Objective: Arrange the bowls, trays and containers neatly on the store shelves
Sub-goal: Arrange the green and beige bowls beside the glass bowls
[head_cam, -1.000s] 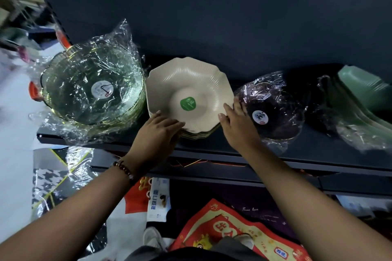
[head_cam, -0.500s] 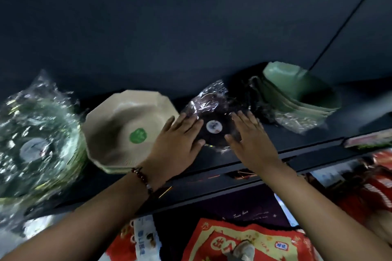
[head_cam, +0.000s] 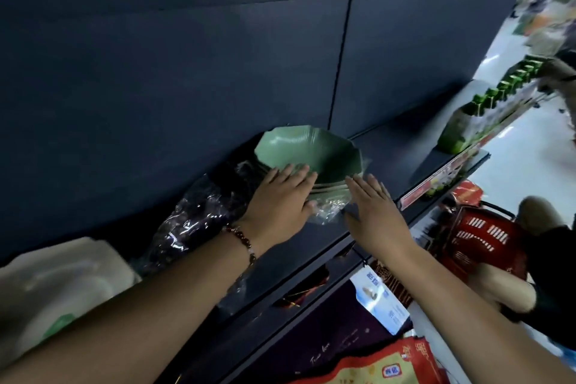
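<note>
**Green bowl stack getting squared up on the dark shelf**

While the frame is tilted and a bit blurry at the edges, the main action is easy to read. The stack of green bowls (head_cam: 314, 154) sits on the dark shelf (head_cam: 396, 146) at about 12 o'clock from the hands, leaning back toward the rear panel, with some loose clear wrap bunched under its front edge. The left hand (head_cam: 280, 199) has its fingers laid out straight and resting against the stack's lower left side. The right hand (head_cam: 372, 209) is flat too, fingers together and extended, at the stack's 4 o'clock; I can't tell if it's actually touching the bowls or just beside them. Neither hand is curled round anything.

At 8 o'clock from the stack there's a dark bowl in crinkly plastic (head_cam: 199, 218), and further out at the same angle a cream bowl (head_cam: 59, 284), blurred. Way off at 2 o'clock a row of green boxes (head_cam: 486, 109) sits at the shelf's end, and a red basket (head_cam: 480, 238) is down at 4 o'clock.

My read: this is the straightening step for the green stack. Next move probably wants both palms closing in from each side to nudge it upright and in line with its neighbours, gently, since the wrap underneath looks slippery and the stack could slide or topple.
</note>
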Demonstrator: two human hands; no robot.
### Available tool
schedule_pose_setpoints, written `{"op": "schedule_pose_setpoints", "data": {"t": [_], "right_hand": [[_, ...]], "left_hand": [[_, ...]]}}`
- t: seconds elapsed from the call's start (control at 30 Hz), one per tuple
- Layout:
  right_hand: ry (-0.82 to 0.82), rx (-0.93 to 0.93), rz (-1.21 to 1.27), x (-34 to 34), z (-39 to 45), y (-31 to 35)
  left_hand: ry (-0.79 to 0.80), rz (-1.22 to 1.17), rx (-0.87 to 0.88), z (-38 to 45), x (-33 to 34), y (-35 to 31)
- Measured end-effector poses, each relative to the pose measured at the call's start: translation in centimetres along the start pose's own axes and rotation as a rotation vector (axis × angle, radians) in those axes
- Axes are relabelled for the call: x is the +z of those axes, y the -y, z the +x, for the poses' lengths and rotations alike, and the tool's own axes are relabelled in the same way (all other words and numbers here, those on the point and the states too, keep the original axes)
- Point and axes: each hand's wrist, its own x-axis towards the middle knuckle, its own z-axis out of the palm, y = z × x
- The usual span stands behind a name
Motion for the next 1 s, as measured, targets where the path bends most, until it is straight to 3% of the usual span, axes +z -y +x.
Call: {"op": "schedule_pose_setpoints", "data": {"t": [0.2,0.4,0.57,0.67,0.87,1.0], "right_hand": [[0.018,0.049,0.048,0.6,2.0,-4.1],[0.048,0.076,0.19,1.3,3.2,-6.2],[0.023,0.284,0.736,1.4,4.2,-6.7],[-0.031,0.438,1.058,0.5,5.6,-6.5],[-0.083,0.592,1.405,-1.9,7.7,-5.9],[-0.051,0.61,1.402,-3.1,6.8,-3.9]], "left_hand": [[0.047,0.019,0.042,4.5,2.4,-1.9],[-0.049,0.008,0.009,6.4,3.0,-2.5],[-0.095,-0.208,-0.162,7.2,2.6,-2.4],[-0.214,-0.193,-0.126,7.4,1.7,-2.5],[-0.276,-0.178,0.023,3.3,-0.6,-1.0],[-0.346,-0.136,0.087,-1.4,-2.2,1.0]]}}
